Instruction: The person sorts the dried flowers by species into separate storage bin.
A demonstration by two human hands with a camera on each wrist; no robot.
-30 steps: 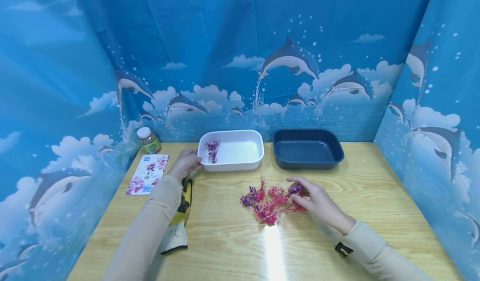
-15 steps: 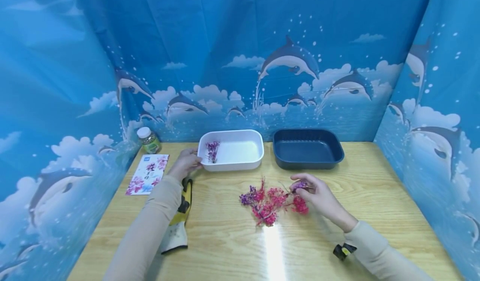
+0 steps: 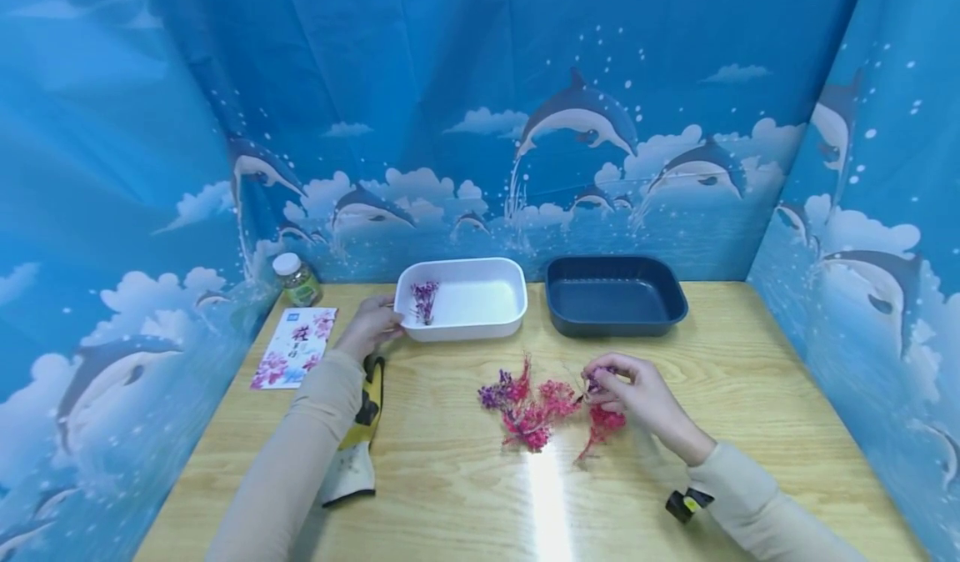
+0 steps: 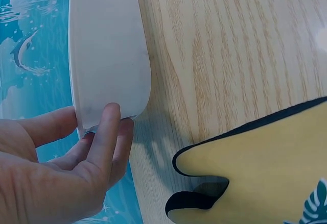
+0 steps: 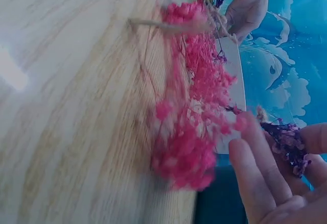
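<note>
Left hand [image 3: 371, 327]: thumb and fingers grip the nearest end of the white tray [image 3: 483, 295], inside which a purple bunch [image 3: 424, 299] lies.
Right hand [image 3: 633, 391]: pinches a purple sprig [image 5: 288, 145] between thumb and fingers, above the tabletop [image 3: 450, 470].
Pink flowers [image 3: 532, 424]: heaped between the hands, nearer the right, purple blooms [image 3: 495, 394] at the left side.
Pink sprig [image 3: 606, 423]: just under the right hand; whether they touch is hard to tell.
Dark blue tray [image 3: 618, 299]: beyond the right hand.
Glove [image 3: 352, 470]: on the wrist side of the left hand.
Booklet [image 3: 294, 349]: left of the left hand.
</note>
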